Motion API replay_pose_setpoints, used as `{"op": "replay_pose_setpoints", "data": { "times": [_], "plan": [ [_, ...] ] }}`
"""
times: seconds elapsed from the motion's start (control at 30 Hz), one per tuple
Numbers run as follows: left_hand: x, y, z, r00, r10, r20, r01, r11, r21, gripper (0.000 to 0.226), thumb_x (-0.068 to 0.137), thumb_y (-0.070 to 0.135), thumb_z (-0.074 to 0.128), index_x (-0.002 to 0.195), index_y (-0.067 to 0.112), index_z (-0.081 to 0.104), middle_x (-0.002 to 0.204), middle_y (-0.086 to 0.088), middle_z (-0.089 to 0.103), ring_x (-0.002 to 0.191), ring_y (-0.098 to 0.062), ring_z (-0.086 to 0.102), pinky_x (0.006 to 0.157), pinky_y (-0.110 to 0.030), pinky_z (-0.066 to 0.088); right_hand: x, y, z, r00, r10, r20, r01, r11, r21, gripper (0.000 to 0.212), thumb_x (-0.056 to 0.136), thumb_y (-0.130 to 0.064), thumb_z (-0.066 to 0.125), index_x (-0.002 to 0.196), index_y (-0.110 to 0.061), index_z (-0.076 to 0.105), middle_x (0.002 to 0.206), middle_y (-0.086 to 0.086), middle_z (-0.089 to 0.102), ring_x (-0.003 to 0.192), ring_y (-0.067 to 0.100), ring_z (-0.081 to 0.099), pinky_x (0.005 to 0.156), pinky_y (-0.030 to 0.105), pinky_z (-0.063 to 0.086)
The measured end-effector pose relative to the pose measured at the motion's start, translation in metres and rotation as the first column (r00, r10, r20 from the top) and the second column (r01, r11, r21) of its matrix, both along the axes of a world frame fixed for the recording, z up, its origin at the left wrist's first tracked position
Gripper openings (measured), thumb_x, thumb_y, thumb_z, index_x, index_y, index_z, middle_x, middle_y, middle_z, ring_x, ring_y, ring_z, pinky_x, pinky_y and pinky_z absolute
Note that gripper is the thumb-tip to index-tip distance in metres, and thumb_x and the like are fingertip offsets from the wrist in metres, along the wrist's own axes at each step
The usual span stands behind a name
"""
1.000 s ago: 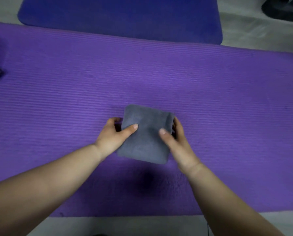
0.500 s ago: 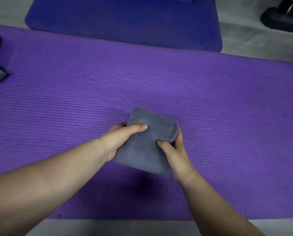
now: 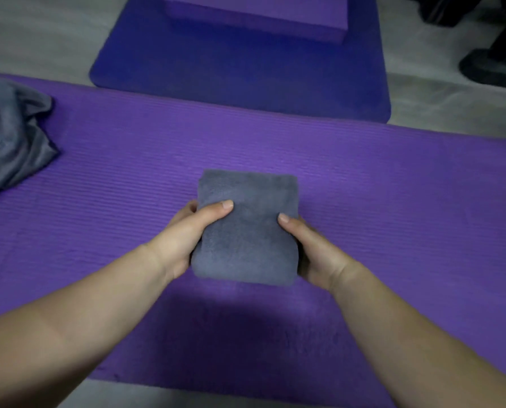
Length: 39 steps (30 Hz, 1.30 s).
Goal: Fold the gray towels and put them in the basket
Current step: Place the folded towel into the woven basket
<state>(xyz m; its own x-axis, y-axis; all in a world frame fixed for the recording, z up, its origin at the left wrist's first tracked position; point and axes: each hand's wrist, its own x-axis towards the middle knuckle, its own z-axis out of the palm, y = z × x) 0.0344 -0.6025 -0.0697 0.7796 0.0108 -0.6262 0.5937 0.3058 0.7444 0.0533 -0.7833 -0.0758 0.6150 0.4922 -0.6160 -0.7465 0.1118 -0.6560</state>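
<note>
A gray towel [image 3: 247, 228], folded into a small thick rectangle, is held above the purple mat [image 3: 393, 201] in the middle of the view. My left hand [image 3: 184, 235] grips its left edge, thumb on top and fingers underneath. My right hand [image 3: 313, 251] grips its right edge the same way. A crumpled heap of gray cloth [image 3: 9, 136] lies on the mat at the far left, partly cut off by the frame. No basket is in view.
A dark blue mat [image 3: 246, 72] lies beyond the purple one, with a purple block [image 3: 257, 13] on it. Dark objects [image 3: 493, 60] stand on the gray floor at the top right. Bare floor shows at the bottom left.
Both hands have lifted the folded towel off the mat and squared it toward me. The camera has tilted up, bringing more of the gray heap and the purple block into view.
</note>
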Motion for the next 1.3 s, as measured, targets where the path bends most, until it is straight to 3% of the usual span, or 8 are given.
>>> {"op": "replay_pose_setpoints", "data": {
  "times": [0.17,0.3,0.43,0.7,0.87,1.0,1.13,1.3],
  "plan": [
    [-0.005,0.01,0.021,0.994,0.112,0.005,-0.112,0.989,0.101,0.053,0.069,0.025,0.071,0.113,0.002,0.054,0.101,-0.012,0.067,0.078,-0.014,0.067,0.062,-0.02,0.056,0.018,0.032,0.026,0.977,0.085,0.194,-0.059,0.989,-0.139,0.02,0.086,-0.022,0.055,0.107,-0.021,0.053,0.108,0.0,0.064,0.086,0.004,0.062,0.073,0.013,0.053],
    [-0.04,0.038,0.05,0.988,0.152,0.012,-0.151,0.968,0.2,0.057,0.056,0.042,0.071,0.103,0.012,0.058,0.102,-0.007,0.068,0.082,-0.012,0.067,0.068,-0.023,0.055,0.015,0.069,0.042,0.935,0.204,0.291,-0.151,0.969,-0.197,0.02,0.087,-0.015,0.058,0.106,-0.017,0.055,0.111,0.009,0.064,0.093,0.017,0.062,0.083,0.026,0.051],
    [-0.094,0.069,0.1,0.996,0.056,-0.065,-0.031,0.938,0.345,0.101,0.011,0.075,0.072,0.095,0.02,0.06,0.087,0.008,0.073,0.079,-0.005,0.068,0.067,-0.019,0.056,-0.01,0.098,0.07,0.891,0.354,0.283,-0.32,0.934,-0.161,0.017,0.086,-0.016,0.06,0.1,-0.022,0.054,0.104,0.004,0.066,0.09,0.016,0.063,0.082,0.029,0.052],
    [-0.124,0.097,0.178,0.984,0.177,-0.014,-0.153,0.887,0.436,0.08,0.033,0.058,0.067,0.102,0.02,0.056,0.116,-0.011,0.064,0.112,-0.027,0.058,0.105,-0.044,0.04,-0.032,0.133,0.128,0.905,0.305,0.297,-0.303,0.951,-0.053,0.024,0.085,-0.014,0.06,0.108,-0.019,0.054,0.1,0.0,0.066,0.084,0.012,0.064,0.071,0.022,0.053],
    [-0.128,0.13,0.165,0.981,0.193,0.013,-0.191,0.955,0.226,0.083,0.031,0.054,0.079,0.103,0.016,0.063,0.111,-0.005,0.068,0.099,-0.017,0.065,0.084,-0.026,0.052,-0.03,0.165,0.131,0.891,0.318,0.325,-0.316,0.947,-0.061,0.024,0.084,-0.015,0.06,0.108,-0.018,0.054,0.101,0.001,0.067,0.082,0.009,0.065,0.064,0.017,0.055],
    [-0.13,0.17,0.171,0.936,0.352,0.004,-0.35,0.931,0.107,0.041,0.066,0.034,0.07,0.102,0.017,0.062,0.109,-0.003,0.067,0.101,-0.018,0.061,0.087,-0.028,0.047,-0.032,0.213,0.156,0.882,0.331,0.336,-0.315,0.944,-0.102,0.022,0.084,-0.014,0.06,0.103,-0.022,0.053,0.103,0.001,0.066,0.086,0.012,0.064,0.071,0.022,0.054],
    [-0.13,0.211,0.238,0.874,0.486,0.009,-0.486,0.873,0.028,0.02,0.088,0.026,0.048,0.085,0.017,0.065,0.081,0.003,0.073,0.08,-0.011,0.066,0.08,-0.023,0.049,-0.039,0.265,0.228,0.892,0.345,0.293,-0.311,0.937,-0.157,0.028,0.085,-0.016,0.06,0.11,-0.023,0.05,0.108,-0.001,0.065,0.091,0.011,0.063,0.074,0.022,0.055],
    [-0.14,0.271,0.367,0.76,0.65,0.016,-0.648,0.757,0.085,0.012,0.086,0.021,0.057,0.077,0.015,0.063,0.058,0.007,0.07,0.051,-0.003,0.064,0.049,-0.011,0.05,-0.052,0.326,0.359,0.86,0.501,0.097,-0.493,0.865,-0.098,0.059,0.065,-0.045,0.07,0.117,-0.019,0.057,0.109,-0.003,0.069,0.095,0.008,0.066,0.073,0.018,0.055]
  ]
}}
